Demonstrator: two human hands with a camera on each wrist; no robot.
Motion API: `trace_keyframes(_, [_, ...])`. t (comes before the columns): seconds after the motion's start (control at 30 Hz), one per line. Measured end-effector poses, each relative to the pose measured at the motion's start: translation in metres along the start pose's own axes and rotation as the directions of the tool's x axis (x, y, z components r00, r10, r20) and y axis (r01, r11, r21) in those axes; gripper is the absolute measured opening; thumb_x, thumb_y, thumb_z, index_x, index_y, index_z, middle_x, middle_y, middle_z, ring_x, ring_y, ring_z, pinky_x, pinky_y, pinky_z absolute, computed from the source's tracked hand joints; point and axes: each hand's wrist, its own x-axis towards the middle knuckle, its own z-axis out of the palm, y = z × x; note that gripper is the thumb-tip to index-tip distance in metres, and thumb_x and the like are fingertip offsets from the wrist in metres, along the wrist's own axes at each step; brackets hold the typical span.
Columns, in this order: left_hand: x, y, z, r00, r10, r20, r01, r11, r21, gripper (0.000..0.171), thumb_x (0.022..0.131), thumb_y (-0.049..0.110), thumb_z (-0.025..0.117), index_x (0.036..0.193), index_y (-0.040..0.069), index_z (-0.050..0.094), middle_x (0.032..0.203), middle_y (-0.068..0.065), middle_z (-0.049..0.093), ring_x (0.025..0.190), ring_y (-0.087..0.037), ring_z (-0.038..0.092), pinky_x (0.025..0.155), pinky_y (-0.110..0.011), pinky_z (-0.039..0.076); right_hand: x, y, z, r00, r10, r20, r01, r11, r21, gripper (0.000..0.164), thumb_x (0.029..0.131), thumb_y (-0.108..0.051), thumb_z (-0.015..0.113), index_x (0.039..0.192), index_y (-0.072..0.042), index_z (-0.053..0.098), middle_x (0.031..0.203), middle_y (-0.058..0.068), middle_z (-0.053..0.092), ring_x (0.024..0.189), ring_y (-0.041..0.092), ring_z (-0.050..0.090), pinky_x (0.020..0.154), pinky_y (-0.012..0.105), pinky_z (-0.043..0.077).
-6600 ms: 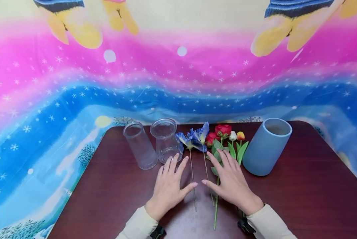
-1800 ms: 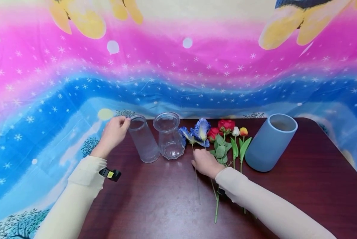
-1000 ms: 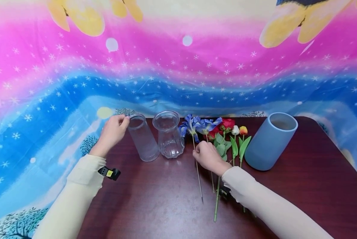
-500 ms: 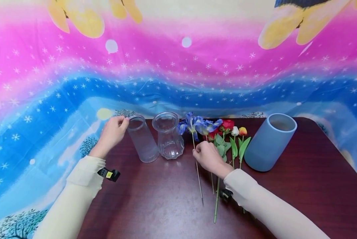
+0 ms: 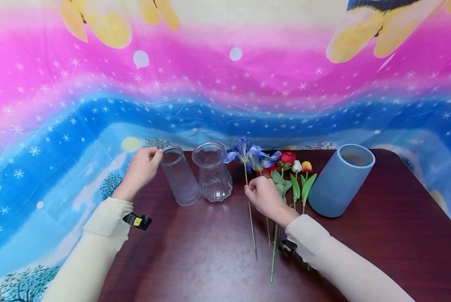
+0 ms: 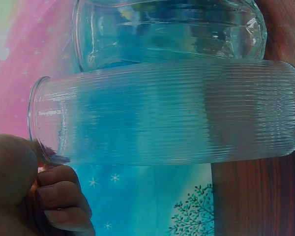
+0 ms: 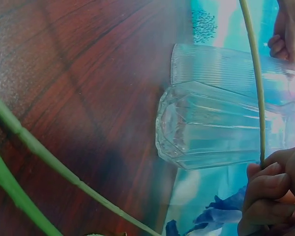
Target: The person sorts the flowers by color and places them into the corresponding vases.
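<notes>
My left hand (image 5: 144, 167) pinches the rim of a tall ribbed glass vase (image 5: 183, 184), which stands upright at the left. The left wrist view shows thumb and curled fingers (image 6: 64, 196) at that rim. Between thumb and fingers, my right hand (image 5: 267, 198) holds the thin stem (image 7: 258, 83) of a blue artificial iris (image 5: 242, 152). Its bloom points toward the backdrop, and the stem runs down past the hand. A second blue iris (image 5: 263, 161) lies just to the right, its stem partly hidden by that hand.
Beside the ribbed vase stands a faceted clear glass vase (image 5: 215, 182). Red roses (image 5: 287, 157), a white tulip (image 5: 296, 166) and an orange-yellow tulip (image 5: 306, 166) lie right of the irises. A blue vase (image 5: 338, 184) stands farther right on the brown table (image 5: 195, 256).
Both hands were spread over the table at first. The left has since gone to the vase rim; the right has taken the iris stem and lifted the bloom slightly. Lately the left stays still.
</notes>
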Motion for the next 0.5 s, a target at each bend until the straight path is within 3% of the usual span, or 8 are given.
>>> trace_keyframes(0.27, [-0.0002,-0.0004,0.001,1.0,0.011,-0.019,-0.012,1.0,-0.004,0.044,0.108,0.034,0.04,0.071,0.011,0.041,0.066,-0.004,0.039,0.064,-0.024,0.04,0.06,-0.034,0.033,-0.0017,-0.003,-0.0044,0.999,-0.004,-0.045,0.006,0.999,0.035,0.038,0.095,-0.012,0.062,0.058,-0.012,0.053,0.049,-0.008,0.034,0.047,0.008,0.033,0.049,0.023,0.027])
trace_keyframes(0.5, [-0.0005,0.0003,0.0009,1.0,0.003,-0.014,-0.003,1.0,-0.004,0.044,0.108,0.035,0.039,0.071,0.011,0.041,0.065,-0.004,0.038,0.063,-0.023,0.039,0.059,-0.034,0.033,-0.002,-0.0019,-0.009,0.997,-0.007,-0.083,0.011,0.999,0.047,0.042,0.095,-0.012,0.062,0.056,-0.014,0.046,0.051,-0.007,0.033,0.049,0.009,0.033,0.051,0.024,0.03])
